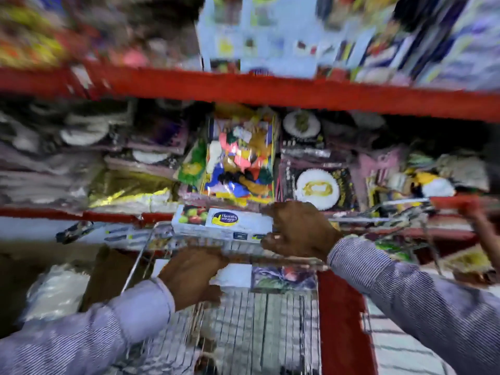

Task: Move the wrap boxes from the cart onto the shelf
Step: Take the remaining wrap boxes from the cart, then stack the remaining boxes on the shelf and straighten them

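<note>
Over the cart's [135,262] far rim, around 12 o'clock from the person, the right hand [299,230] is wrapped round one end of a wrap box [224,221]. Probably light, stiff cardboard, a bit slick, so gripping mid-length looks safer. The left hand [190,277] reaches into the cart at 7 o'clock; too blurry to tell its grip.

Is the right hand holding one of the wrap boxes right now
Yes, the right hand grips the end of a white wrap box held above the wire cart, in front of the shelf.
</note>
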Tool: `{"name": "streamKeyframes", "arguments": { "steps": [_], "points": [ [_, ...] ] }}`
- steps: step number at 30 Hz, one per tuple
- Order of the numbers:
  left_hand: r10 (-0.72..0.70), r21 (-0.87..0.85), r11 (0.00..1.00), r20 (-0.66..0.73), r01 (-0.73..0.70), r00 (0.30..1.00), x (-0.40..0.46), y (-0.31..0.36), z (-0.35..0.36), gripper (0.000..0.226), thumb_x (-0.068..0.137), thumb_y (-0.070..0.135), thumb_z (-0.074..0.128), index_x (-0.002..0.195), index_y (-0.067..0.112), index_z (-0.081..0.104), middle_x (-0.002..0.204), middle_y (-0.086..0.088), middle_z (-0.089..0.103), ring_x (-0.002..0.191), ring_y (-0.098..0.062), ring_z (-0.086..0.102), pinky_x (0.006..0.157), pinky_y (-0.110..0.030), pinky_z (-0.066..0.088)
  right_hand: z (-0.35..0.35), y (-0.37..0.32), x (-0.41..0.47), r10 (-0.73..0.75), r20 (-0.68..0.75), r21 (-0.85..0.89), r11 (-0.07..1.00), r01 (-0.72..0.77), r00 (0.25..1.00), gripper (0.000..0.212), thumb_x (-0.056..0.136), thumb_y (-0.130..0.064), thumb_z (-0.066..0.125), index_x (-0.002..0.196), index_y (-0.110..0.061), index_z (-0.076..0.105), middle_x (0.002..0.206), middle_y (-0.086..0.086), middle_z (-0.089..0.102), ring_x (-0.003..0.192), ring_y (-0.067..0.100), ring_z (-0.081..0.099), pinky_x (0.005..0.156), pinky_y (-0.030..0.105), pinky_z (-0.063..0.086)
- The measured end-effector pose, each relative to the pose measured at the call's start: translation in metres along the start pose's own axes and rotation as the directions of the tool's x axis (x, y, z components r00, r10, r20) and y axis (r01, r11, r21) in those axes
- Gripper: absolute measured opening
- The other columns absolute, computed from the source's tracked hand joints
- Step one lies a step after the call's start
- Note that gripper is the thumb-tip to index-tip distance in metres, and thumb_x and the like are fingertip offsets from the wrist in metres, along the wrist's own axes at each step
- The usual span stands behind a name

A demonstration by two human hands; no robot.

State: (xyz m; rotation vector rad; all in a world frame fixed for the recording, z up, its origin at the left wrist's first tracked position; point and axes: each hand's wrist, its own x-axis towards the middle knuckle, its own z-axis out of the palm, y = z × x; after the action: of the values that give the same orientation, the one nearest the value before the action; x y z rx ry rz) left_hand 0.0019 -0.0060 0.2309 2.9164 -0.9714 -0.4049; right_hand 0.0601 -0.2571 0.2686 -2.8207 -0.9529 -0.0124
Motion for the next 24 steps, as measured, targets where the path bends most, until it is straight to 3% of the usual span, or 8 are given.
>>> {"name": "streamKeyframes", "arguments": {
  "steps": [3,5,7,11,14,19,21,24],
  "points": [
    [-0.042,0.046,0.998,-0.159,0.050,0.986,-0.009,0.003,-0.081,0.058,0.049,0.064,0.078,0.096,0.031,0.073,0.089,0.008,0.078,0.081,-0.017,0.074,0.058,-0.023,0.056,-0.085,0.002,0.019,-0.018,-0.076,-0.060,0.998,0.014,0.997,0.036,0.080,-0.055,0.057,0.094,-0.022,0.059,0.084,0.004,0.070,0.077,0.030,0.067,0.056,0.030,0.038],
    [-0.080,0.055,0.994,-0.208,0.093,0.975,-0.010,0.005,-0.131,0.064,0.054,0.065,0.074,0.110,0.034,0.069,0.100,0.009,0.077,0.093,-0.019,0.072,0.070,-0.028,0.058,-0.139,0.001,0.029,-0.011,-0.127,-0.093,0.996,-0.001,0.992,0.033,0.080,-0.056,0.058,0.089,-0.024,0.058,0.075,0.002,0.065,0.069,0.028,0.062,0.056,0.029,0.032],
    [-0.093,0.073,0.991,-0.237,0.113,0.967,-0.009,0.007,-0.172,0.067,0.057,0.066,0.068,0.117,0.038,0.065,0.105,0.007,0.075,0.098,-0.019,0.069,0.077,-0.032,0.055,-0.183,-0.001,0.036,-0.016,-0.158,-0.057,0.998,0.007,0.987,0.027,0.078,-0.054,0.058,0.080,-0.027,0.055,0.065,-0.002,0.057,0.060,0.022,0.054,0.054,0.030,0.037],
    [-0.102,0.095,0.986,-0.305,0.137,0.947,-0.007,0.011,-0.238,0.070,0.060,0.071,0.070,0.123,0.041,0.061,0.114,0.009,0.071,0.106,-0.017,0.064,0.085,-0.032,0.050,-0.251,0.004,0.050,-0.012,-0.170,-0.078,0.997,-0.001,0.985,0.022,0.080,-0.049,0.062,0.076,-0.031,0.050,0.083,0.004,0.058,0.073,0.022,0.051,0.064,0.034,0.042],
    [-0.140,0.080,0.981,-0.341,0.177,0.930,-0.003,0.013,-0.266,0.068,0.062,0.065,0.072,0.122,0.032,0.062,0.118,0.005,0.068,0.111,-0.021,0.060,0.091,-0.033,0.047,-0.279,0.016,0.060,0.013,-0.210,-0.101,0.994,-0.035,0.978,0.031,0.083,-0.050,0.060,0.075,-0.022,0.048,0.082,0.005,0.052,0.074,0.023,0.049,0.066,0.036,0.043],
    [-0.089,0.050,0.992,-0.382,0.116,0.920,0.005,0.017,-0.307,0.059,0.058,0.056,0.070,0.112,0.034,0.065,0.099,0.000,0.075,0.096,-0.020,0.068,0.079,-0.032,0.054,-0.307,0.040,0.084,0.104,-0.235,-0.102,0.986,-0.131,0.966,0.029,0.086,-0.042,0.061,0.083,-0.014,0.056,0.089,0.011,0.057,0.084,0.027,0.055,0.072,0.035,0.044],
    [-0.080,0.048,0.993,-0.394,0.108,0.915,0.010,0.016,-0.316,0.059,0.057,0.053,0.072,0.114,0.037,0.064,0.100,0.001,0.075,0.097,-0.019,0.067,0.079,-0.029,0.054,-0.309,0.051,0.097,0.149,-0.196,-0.106,0.979,-0.172,0.969,0.028,0.087,-0.039,0.061,0.092,-0.012,0.059,0.101,0.017,0.061,0.096,0.030,0.057,0.080,0.036,0.046],
    [-0.077,0.033,0.994,-0.412,0.099,0.908,0.018,0.011,-0.323,0.062,0.059,0.054,0.074,0.119,0.042,0.064,0.110,0.006,0.074,0.103,-0.016,0.065,0.082,-0.025,0.051,-0.305,0.069,0.115,0.201,-0.165,-0.107,0.970,-0.220,0.966,0.021,0.088,-0.034,0.061,0.085,-0.015,0.051,0.106,0.023,0.062,0.102,0.034,0.059,0.083,0.039,0.046]
  ]
}}
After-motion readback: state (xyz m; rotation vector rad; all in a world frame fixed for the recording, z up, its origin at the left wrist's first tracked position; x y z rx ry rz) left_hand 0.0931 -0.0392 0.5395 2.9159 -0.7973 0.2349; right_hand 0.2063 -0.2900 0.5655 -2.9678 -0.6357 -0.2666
